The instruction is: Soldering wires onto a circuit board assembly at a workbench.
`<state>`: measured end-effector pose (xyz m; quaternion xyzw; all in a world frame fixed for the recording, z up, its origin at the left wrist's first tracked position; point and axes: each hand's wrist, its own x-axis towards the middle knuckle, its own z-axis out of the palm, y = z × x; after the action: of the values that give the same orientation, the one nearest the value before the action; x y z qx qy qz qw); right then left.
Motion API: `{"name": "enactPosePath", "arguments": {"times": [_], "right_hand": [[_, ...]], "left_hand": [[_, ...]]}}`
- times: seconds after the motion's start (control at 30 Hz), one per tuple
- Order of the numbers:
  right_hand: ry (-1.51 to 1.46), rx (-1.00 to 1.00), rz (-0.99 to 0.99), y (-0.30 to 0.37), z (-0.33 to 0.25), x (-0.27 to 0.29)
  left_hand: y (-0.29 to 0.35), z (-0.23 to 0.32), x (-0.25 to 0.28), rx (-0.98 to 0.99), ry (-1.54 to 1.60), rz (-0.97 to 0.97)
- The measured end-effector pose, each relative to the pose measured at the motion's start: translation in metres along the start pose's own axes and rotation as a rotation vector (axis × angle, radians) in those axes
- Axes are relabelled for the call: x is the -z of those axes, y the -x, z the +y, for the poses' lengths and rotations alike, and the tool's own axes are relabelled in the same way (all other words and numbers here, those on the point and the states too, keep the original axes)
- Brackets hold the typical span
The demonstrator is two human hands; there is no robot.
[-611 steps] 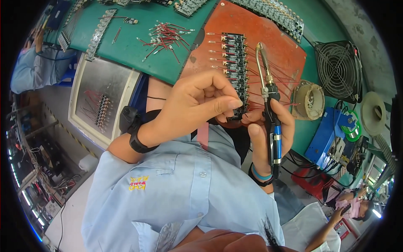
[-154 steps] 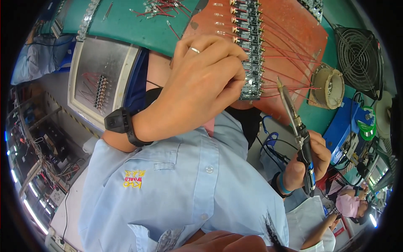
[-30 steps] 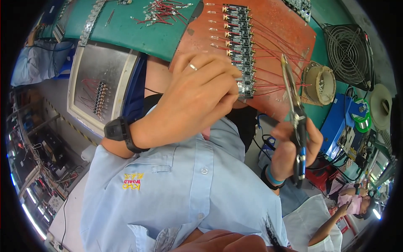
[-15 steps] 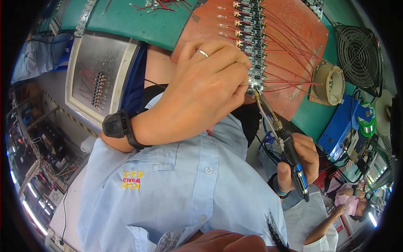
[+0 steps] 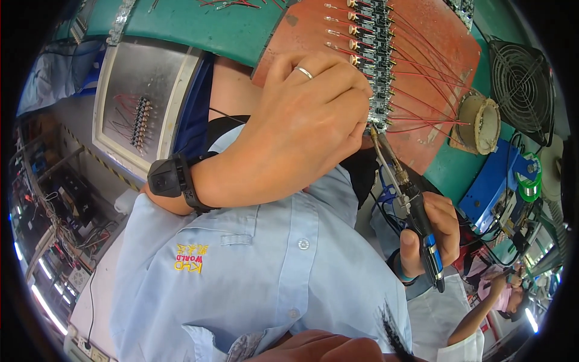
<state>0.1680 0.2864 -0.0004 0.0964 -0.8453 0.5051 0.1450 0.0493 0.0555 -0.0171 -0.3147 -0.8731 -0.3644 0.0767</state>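
Note:
A long strip of small black-and-silver circuit boards (image 5: 378,66) lies on the reddish-brown mat (image 5: 428,66), with thin red wires (image 5: 425,96) fanning out on its right and round brass-coloured parts along its left. My left hand (image 5: 319,105), wearing a ring, is closed against the strip's near end; its bent fingertips hide whatever they pinch. My right hand (image 5: 437,226) grips a soldering iron (image 5: 416,208) with a black and blue handle and a thin metal tube alongside. The iron's tip rests at the near end of the strip, right beside my left fingers.
A round beige pot (image 5: 482,123) stands right of the mat, below a black fan (image 5: 522,87). Farther right are a blue device (image 5: 482,187) and a green solder spool (image 5: 531,178). At left, a framed metal tray (image 5: 108,120) holds another wired strip (image 5: 140,123). A co-worker sits lower right.
The strip, mat and my left hand appear slightly farther right in the picture, along with much of the bench. The iron's tip stays at the strip's near end; both grips look the same.

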Motion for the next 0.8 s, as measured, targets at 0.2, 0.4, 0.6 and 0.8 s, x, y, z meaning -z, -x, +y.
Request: {"name": "enactPosePath", "arguments": {"times": [0.2,0.4,0.6,0.8], "right_hand": [[0.045,0.017,-0.071,-0.004,-0.006,0.003],[0.048,0.027,0.02,0.003,-0.003,0.005],[-0.011,-0.082,0.38,0.017,0.02,0.023],[-0.633,-0.134,0.583,0.035,0.09,0.045]], "left_hand": [[-0.001,0.0,-0.001,-0.012,-0.009,0.012],[0.001,-0.001,0.0,-0.011,-0.012,0.014],[-0.002,0.001,0.001,-0.014,0.012,-0.008],[-0.002,-0.001,0.001,-0.017,0.016,0.006]]}}
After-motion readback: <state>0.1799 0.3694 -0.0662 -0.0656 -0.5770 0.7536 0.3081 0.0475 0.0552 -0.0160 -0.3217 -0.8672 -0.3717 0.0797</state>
